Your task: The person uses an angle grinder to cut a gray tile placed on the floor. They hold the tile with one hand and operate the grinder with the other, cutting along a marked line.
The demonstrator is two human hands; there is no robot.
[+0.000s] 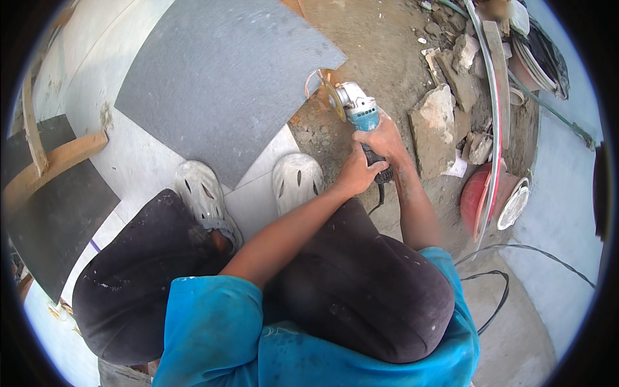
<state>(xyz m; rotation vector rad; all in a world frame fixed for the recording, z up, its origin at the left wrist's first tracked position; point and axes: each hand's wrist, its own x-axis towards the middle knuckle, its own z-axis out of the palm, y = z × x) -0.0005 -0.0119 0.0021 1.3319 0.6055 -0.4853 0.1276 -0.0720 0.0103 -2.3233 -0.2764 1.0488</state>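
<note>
An angle grinder [365, 116] with a teal body, silver head and black handle is held in both my hands. My right hand [383, 137] wraps around the body. Lower down, the fingers of my left hand [358, 171] close around the black rear handle. The grinder's round disc [334, 100] stands on edge beside the right edge of a large dark grey tile [222, 77]. I cannot tell whether disc and tile touch. A thin, pale curved piece [310, 82] shows between them, near the tile's corner. My feet, in pale clogs [298, 182], are at the tile's near edge.
Broken concrete slabs [433, 126] and rubble lie to the right, beside a long bent strip [495, 84] and a red bucket [476, 197] on its side. Black cable [506, 297] loops at lower right. A wooden piece [58, 164] rests over another dark tile [61, 222] at left.
</note>
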